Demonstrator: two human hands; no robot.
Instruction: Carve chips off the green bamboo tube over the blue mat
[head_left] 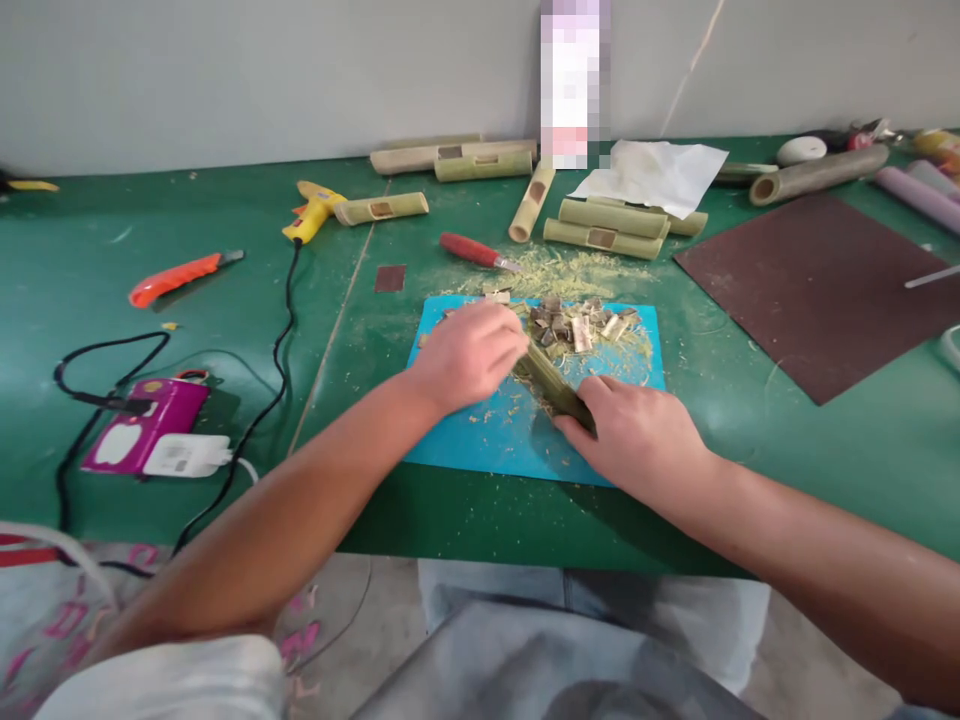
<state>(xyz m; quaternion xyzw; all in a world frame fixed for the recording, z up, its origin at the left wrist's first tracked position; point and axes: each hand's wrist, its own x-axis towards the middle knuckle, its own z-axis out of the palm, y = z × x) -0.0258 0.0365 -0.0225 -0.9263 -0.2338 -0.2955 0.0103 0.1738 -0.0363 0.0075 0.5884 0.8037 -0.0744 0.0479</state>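
Two hands meet over the blue mat (480,440) near the front edge of the green table (750,480). My left hand (469,352) is closed, knuckles up, over the far end of a bamboo strip (551,385); whether a blade sits inside that fist I cannot tell, since the fingers hide it. My right hand (637,430) lies over the near end of the strip, fingers curled and clamped on it, pressing it down to the mat. The strip runs slantwise between the two hands, dark green side showing.

Just beyond the left hand lies a heap of small cut chips (581,325), and pale shavings (562,270) spread over the far edge of the mat and onto the table. A red-handled knife (476,250) lies in the shavings, apart from both hands. Farther back are several bamboo tubes (607,228) with square notches, a yellow glue gun (311,210) with its black cord, an orange cutter (180,278), a white sheet (656,170) and a brown board (817,285).

Judged from this layout, the step in hand is working the strip's far end, trimming or splitting it. The next move, as I read it, calls for a firm right-hand hold so the strip does not skid, and for keeping the fingertips clear of the worked end.
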